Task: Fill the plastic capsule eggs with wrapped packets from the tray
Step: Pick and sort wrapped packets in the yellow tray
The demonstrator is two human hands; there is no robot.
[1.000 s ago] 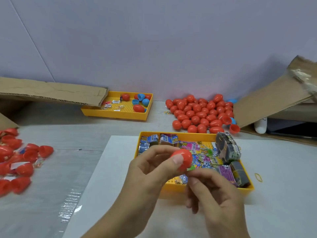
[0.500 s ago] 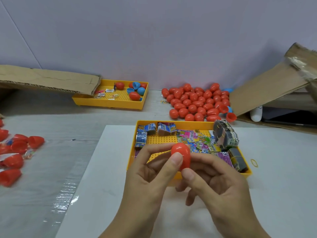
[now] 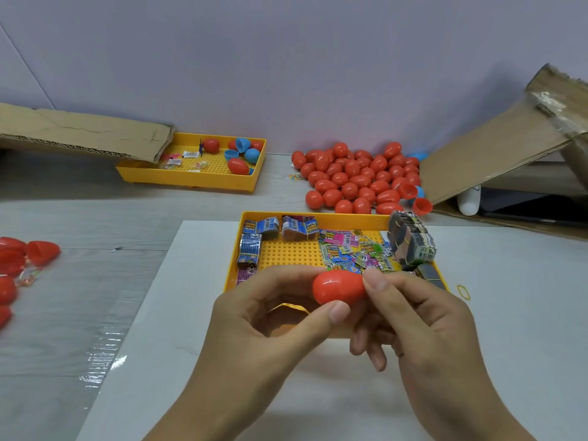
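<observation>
- Two yellow trays: near tray (image 3: 318, 216); far tray (image 3: 191, 181);
- Two hands, left hand (image 3: 254, 326) and right hand (image 3: 423, 323);
- One held red egg (image 3: 339, 286);
- Two cardboard sheets (left cardboard (image 3: 79, 128); right cardboard (image 3: 496, 148));
- Roughly forty piled red eggs (image 3: 356, 179).

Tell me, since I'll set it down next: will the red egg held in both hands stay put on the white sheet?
Probably not. The red egg looks smooth, glossy and rounded, so it would likely roll. It seems light, pinched by fingertips of the left hand and right hand.

Grey table (image 3: 95, 224) bears white sheet (image 3: 509, 313), yellow trays (image 3: 311, 215).
</observation>
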